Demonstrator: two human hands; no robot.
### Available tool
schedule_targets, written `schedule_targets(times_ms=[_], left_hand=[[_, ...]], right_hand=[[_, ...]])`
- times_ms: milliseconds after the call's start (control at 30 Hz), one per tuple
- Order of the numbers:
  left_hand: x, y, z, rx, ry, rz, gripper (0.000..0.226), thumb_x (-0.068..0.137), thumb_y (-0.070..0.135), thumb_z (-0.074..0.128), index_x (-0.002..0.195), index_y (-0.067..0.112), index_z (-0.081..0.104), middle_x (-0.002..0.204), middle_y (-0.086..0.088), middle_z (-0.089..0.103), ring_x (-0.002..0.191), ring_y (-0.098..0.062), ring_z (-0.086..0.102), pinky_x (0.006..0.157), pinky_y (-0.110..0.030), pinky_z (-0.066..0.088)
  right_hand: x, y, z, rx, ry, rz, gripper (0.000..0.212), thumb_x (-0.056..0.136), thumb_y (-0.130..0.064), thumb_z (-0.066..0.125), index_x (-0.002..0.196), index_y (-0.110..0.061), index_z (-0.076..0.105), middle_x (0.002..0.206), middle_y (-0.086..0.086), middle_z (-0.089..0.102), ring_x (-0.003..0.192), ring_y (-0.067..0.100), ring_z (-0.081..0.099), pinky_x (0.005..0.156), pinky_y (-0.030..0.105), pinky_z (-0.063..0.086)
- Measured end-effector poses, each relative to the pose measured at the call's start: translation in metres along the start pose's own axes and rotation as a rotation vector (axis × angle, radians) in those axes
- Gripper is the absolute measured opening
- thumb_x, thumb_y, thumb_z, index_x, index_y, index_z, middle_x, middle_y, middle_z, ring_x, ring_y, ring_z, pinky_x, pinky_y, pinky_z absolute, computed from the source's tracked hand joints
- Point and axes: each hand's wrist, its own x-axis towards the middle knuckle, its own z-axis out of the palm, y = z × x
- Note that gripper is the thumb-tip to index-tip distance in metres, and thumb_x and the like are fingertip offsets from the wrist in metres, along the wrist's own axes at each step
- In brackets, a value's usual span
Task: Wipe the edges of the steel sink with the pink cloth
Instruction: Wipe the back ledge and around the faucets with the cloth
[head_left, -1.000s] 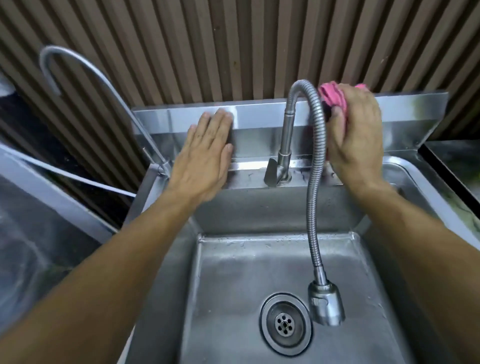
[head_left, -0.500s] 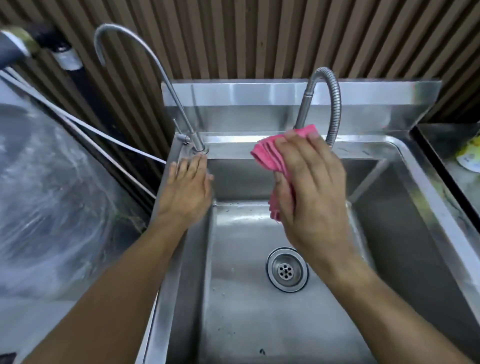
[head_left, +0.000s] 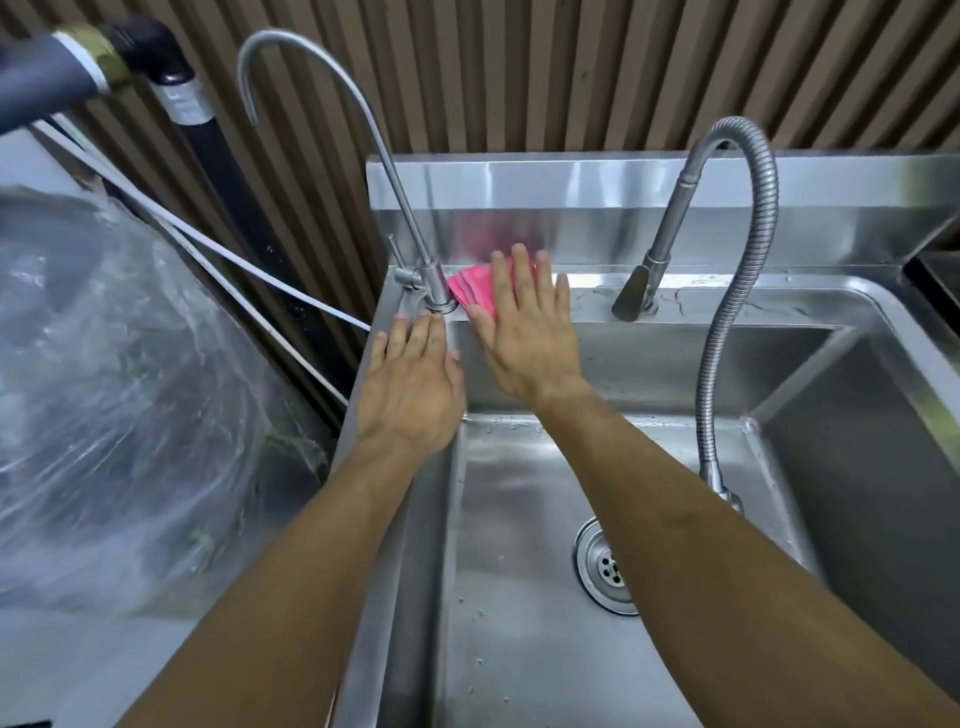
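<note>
Steel is filling most of the view: the sink (head_left: 649, 304) is lying below the camera, its back ledge running under a low splashback (head_left: 597, 182) in front of a brown slatted wall (head_left: 519, 73). Taking the thin gooseneck tap (head_left: 415, 228) at the sink's back left corner as the landmark, a clear plastic-wrapped bulk (head_left: 114, 395) is sitting well to its left, and a flexible ribbed faucet (head_left: 737, 291) is rising well to its right and arching down over the basin toward the drain (head_left: 605, 566). The right hand (head_left: 524, 332) is lying flat just right of the tap's base, fingers spread and straight, pressing the pink cloth (head_left: 470, 288) onto the back ledge; the cloth is folded and its left edge is touching the tap's base. The left hand (head_left: 410, 384) is resting open, palm down, on the sink's left rim just in front of the tap, fingertips near its base, holding nothing.
</note>
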Motion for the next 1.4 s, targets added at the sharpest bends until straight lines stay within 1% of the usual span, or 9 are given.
schedule_targets(times_ms=[133,233,467,667,767,967,1133,1233,1400], left_hand=[[0.011,-0.019,-0.007,0.011,0.002,0.084,0.056,0.108,0.033,0.024,0.162,0.018,0.027,0.168,0.003,0.028,0.154,-0.025,0.018,0.125,-0.04,0.016],[0.012,-0.029,-0.006,0.063,0.014,0.122,0.056,0.108,0.033,0.023,0.162,0.019,0.026,0.166,0.005,0.029,0.153,-0.025,0.017,0.125,-0.042,0.015],[0.013,-0.027,-0.003,0.038,-0.006,0.078,0.059,0.108,0.036,0.019,0.164,0.02,0.016,0.172,0.005,0.015,0.159,-0.024,0.003,0.128,-0.045,0.006],[0.012,-0.026,-0.002,0.02,-0.002,0.073,0.059,0.108,0.035,0.019,0.165,0.019,0.016,0.172,0.005,0.013,0.159,-0.023,0.003,0.128,-0.043,0.005],[0.012,-0.026,-0.004,0.021,-0.015,0.077,0.058,0.108,0.033,0.02,0.164,0.019,0.016,0.172,0.005,0.013,0.159,-0.023,0.002,0.128,-0.042,0.005],[0.013,-0.027,-0.002,-0.013,-0.014,0.071,0.06,0.107,0.035,0.017,0.165,0.02,0.015,0.172,0.006,0.011,0.159,-0.021,-0.001,0.129,-0.04,0.003],[0.012,-0.025,-0.002,-0.02,0.003,0.061,0.061,0.106,0.035,0.015,0.165,0.019,0.012,0.173,0.004,0.008,0.159,-0.02,-0.002,0.129,-0.039,0.0],[0.014,-0.025,0.001,-0.023,-0.004,0.051,0.062,0.106,0.034,0.015,0.165,0.017,0.01,0.173,0.003,0.004,0.159,-0.019,-0.004,0.129,-0.039,0.0],[0.014,-0.026,0.0,-0.019,0.012,0.046,0.062,0.106,0.036,0.017,0.164,0.016,0.014,0.173,0.002,0.008,0.159,-0.019,-0.001,0.129,-0.038,0.001]], right_hand=[[-0.012,0.0,0.014,0.006,0.115,-0.119,0.061,0.11,-0.041,0.018,0.164,-0.012,0.016,0.171,0.014,0.013,0.16,0.034,0.007,0.131,0.044,-0.001],[-0.001,-0.008,0.016,0.052,0.081,-0.107,0.055,0.112,-0.034,0.027,0.161,-0.01,0.028,0.168,0.014,0.027,0.157,0.034,0.02,0.13,0.043,0.004],[0.002,0.001,0.008,0.051,0.025,-0.154,0.055,0.11,-0.035,0.031,0.162,-0.016,0.03,0.168,0.006,0.031,0.157,0.027,0.023,0.13,0.041,0.008],[0.001,-0.017,0.015,0.106,0.077,0.12,0.056,0.109,-0.034,0.028,0.163,-0.015,0.025,0.171,0.004,0.02,0.159,0.028,0.012,0.13,0.042,0.001],[0.009,-0.038,0.018,0.17,0.049,0.056,0.055,0.109,-0.031,0.029,0.162,-0.015,0.027,0.17,0.004,0.023,0.159,0.029,0.012,0.13,0.041,0.001],[-0.001,0.009,0.007,0.032,0.061,-0.077,0.053,0.111,-0.037,0.03,0.16,-0.017,0.034,0.166,0.003,0.035,0.156,0.025,0.026,0.129,0.041,0.015],[0.001,-0.016,0.009,0.147,0.082,0.072,0.055,0.108,-0.03,0.035,0.161,-0.014,0.032,0.169,0.005,0.027,0.159,0.027,0.017,0.13,0.04,0.005],[0.013,-0.035,0.011,0.15,0.039,-0.019,0.058,0.106,-0.029,0.034,0.161,-0.014,0.03,0.169,0.007,0.027,0.159,0.029,0.016,0.13,0.041,0.006],[0.005,-0.002,0.007,0.021,0.028,-0.09,0.06,0.108,-0.044,0.033,0.163,-0.021,0.027,0.17,0.0,0.025,0.159,0.021,0.017,0.13,0.044,0.004]])
